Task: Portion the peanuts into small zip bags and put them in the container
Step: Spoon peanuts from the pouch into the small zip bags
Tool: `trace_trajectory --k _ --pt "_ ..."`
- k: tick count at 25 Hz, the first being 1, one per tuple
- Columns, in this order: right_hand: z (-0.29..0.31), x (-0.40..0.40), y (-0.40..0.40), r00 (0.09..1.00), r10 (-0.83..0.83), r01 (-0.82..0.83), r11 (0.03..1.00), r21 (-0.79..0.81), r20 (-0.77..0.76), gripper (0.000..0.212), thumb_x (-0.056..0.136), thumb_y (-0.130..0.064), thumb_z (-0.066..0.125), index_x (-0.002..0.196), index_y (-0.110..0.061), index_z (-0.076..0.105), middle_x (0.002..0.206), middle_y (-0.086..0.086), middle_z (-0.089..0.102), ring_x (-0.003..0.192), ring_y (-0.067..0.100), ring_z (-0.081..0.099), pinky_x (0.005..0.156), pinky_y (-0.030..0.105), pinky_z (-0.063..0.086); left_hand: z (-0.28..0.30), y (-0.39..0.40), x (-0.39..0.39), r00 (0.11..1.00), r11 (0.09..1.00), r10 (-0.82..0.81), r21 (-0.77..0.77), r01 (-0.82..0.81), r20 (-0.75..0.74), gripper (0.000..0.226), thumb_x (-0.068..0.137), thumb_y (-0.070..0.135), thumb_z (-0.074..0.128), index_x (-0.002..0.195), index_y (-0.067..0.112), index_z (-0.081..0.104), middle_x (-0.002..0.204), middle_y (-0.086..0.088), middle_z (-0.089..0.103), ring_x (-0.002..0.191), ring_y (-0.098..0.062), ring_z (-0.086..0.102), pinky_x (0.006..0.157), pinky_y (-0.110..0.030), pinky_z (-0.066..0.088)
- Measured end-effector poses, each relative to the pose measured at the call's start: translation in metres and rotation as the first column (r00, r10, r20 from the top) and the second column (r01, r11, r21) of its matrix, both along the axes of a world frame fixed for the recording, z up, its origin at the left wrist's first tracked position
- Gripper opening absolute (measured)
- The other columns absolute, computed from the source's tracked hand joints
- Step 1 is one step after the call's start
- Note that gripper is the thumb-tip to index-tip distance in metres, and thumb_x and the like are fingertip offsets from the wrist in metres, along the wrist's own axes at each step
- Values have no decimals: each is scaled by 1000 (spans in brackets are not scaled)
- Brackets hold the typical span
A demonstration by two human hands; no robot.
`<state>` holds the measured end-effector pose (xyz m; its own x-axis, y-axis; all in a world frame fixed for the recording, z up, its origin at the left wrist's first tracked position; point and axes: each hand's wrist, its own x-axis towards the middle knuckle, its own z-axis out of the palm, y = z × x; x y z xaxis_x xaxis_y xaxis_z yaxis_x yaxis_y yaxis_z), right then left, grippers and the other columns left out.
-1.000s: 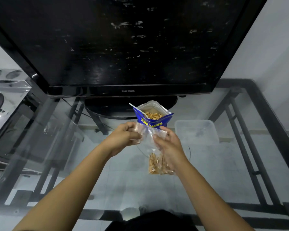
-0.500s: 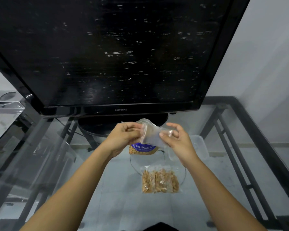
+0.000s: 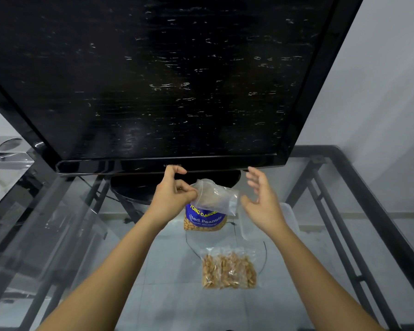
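Lying nearest on the glass table [image 3: 167,304], one filled zip bag [image 3: 228,268] waits outside the clear container [image 3: 290,217], which sits to the right. Beyond it, the left hand [image 3: 171,197] pinches an empty zip bag [image 3: 215,195] by one corner; the right hand [image 3: 261,201] hovers beside it, fingers spread, grasping nothing. Behind stands the open Tong Garden peanut pouch [image 3: 204,219]: a careless reach could topple it and spill nuts. The limp bag might slip from that single pinch.

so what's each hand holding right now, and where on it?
Left hand pinches the empty zip bag at its left edge. Right hand holds nothing.
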<state>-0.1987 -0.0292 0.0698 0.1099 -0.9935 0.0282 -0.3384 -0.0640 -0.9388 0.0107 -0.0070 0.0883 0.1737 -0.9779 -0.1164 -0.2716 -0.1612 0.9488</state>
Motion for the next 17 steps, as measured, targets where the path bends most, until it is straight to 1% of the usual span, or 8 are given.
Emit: trace_trajectory --k 2,4,5,7,10,14,16,17 --pt "8 8 4 986 17 -53 975 -215 -164 59 85 -21 63 137 -24 36 133 -13 41 121 0 37 89 1 29 1 -1 0 1000 1000 8 2 -8 -22 48 76 -1 68 109 21 41 68 -1 69 75 -18 67 86 -43 55" --pt "13 18 6 915 176 -268 938 -221 -364 74 77 -43 69 139 -26 33 135 -18 35 125 -3 28 98 8 23 3 -1 -3 999 1000 6 11 -6 -54 46 76 -1 68 108 20 42 65 0 69 74 -18 67 84 -41 55" --pt "11 23 5 859 221 -341 919 -195 -462 82 72 -51 71 140 -26 32 138 -16 36 128 -1 27 101 13 24 4 -2 -4 997 1000 1 14 0 -72 45 76 -2 67 107 20 42 64 1 69 74 -18 66 83 -41 55" --pt "5 29 2 807 200 -369 906 -209 -556 86 66 -56 72 138 -25 37 136 -9 46 127 10 37 103 25 32 5 -2 -8 995 1000 -19 19 21 -95 44 76 -3 66 106 19 42 64 1 69 73 -18 66 81 -39 54" --pt "-4 30 -2 863 142 -313 904 -292 -485 70 67 -50 74 127 -24 50 113 -7 59 105 14 52 90 27 41 4 -4 -7 991 998 -34 42 40 -126 45 76 -3 66 109 18 43 68 -2 71 76 -19 68 81 -36 54" --pt "-14 29 -6 908 162 -301 894 -332 -386 58 67 -52 72 115 -22 59 99 -8 61 89 6 53 82 26 43 -3 -6 -5 979 991 -80 94 99 -190 45 78 -1 66 113 17 45 71 -2 72 70 -13 67 77 -32 54" --pt "-19 27 -9 924 156 -281 897 -341 -349 56 67 -52 72 113 -22 61 97 -8 62 87 3 53 78 23 45 -7 -7 -4 983 994 -88 53 97 -160 36 80 6 67 109 20 50 79 -2 72 74 -14 66 76 -33 54" --pt "-20 26 -10 935 154 -260 910 -324 -319 56 67 -50 75 113 -22 61 97 -9 62 87 1 53 76 21 45 -10 -9 -3 995 999 -35 -11 35 -91 29 82 11 67 105 21 53 84 -1 71 75 -14 65 74 -31 54"
